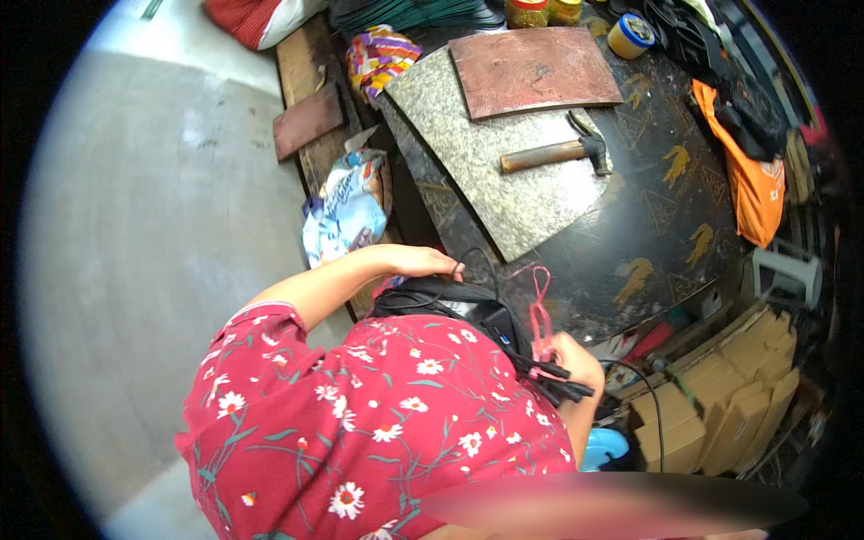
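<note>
A black bag (450, 301) with thin cables sits against my waist, in front of the red floral shirt. My left hand (423, 261) is at its upper edge, fingers bent together over it; part of the grip is hidden. On the other side, my right hand (574, 358) is closed beside several black straps (562, 382). A looped pink cord (540, 310) rises from its fingers. Beyond my hands, a claw hammer (553, 155) with a wooden handle lies on a speckled stone slab (531, 211). A reddish-brown board (535, 72) rests on the slab's far part.
The slab lies on a dark patterned table (648, 225). Jars (630, 38) and an orange bag (756, 189) are at its far and right sides. Left stand a wooden bench (310, 85) and a blue-white plastic packet (351, 207). Flattened cardboard (720, 405) is stacked at lower right.
</note>
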Demonstrator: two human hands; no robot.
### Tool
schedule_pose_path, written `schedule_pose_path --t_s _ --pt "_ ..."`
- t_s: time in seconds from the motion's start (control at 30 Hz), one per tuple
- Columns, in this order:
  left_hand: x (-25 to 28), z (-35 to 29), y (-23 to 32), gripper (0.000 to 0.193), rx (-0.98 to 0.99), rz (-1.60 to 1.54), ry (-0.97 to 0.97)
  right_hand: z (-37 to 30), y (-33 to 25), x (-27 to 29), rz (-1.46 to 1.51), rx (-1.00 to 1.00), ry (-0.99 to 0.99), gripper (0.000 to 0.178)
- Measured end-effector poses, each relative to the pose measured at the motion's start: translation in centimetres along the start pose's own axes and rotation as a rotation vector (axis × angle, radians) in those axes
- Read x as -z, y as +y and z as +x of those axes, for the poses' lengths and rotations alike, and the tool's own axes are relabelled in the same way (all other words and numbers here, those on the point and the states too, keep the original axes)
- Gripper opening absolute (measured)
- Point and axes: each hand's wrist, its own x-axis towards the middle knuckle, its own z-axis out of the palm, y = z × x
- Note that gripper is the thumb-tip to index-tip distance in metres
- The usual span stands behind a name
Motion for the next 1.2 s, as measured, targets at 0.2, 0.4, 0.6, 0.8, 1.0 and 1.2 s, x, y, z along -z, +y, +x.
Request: schedule_pose_path --t_s 0.2,0.4,0.6,0.8,1.0,1.2 --pt "10.4 0.8 1.7 0.064 -0.034 0.314 -0.283 4.5 -2.3 -8.8 0.596 -0.149 0.612 0.012" --pt "14.9 -0.6 4.5 0.063 -0.109 0.470 -0.315 7.9 -10.0 -14.1 0.564 0.029 0.937 0.017" --pt "18.4 2.1 6.8 0.039 -0.498 0.724 0.180 10.2 -10.3 -17.0 0.362 0.283 1.235 0.024" --pt "27.7 11.3 12.7 0.067 -0.643 1.176 1.131 11.0 -5.2 -15.2 0.451 0.124 1.100 0.016" --pt "28.6 14.0 9.8 0.076 -0.467 1.118 1.103 11.6 -4.1 -15.2 0.447 0.138 1.101 0.026" --pt "26.8 10.7 6.5 0.074 -0.482 1.145 1.152 7.2 -10.9 -13.8 -0.199 -0.361 1.071 0.026"
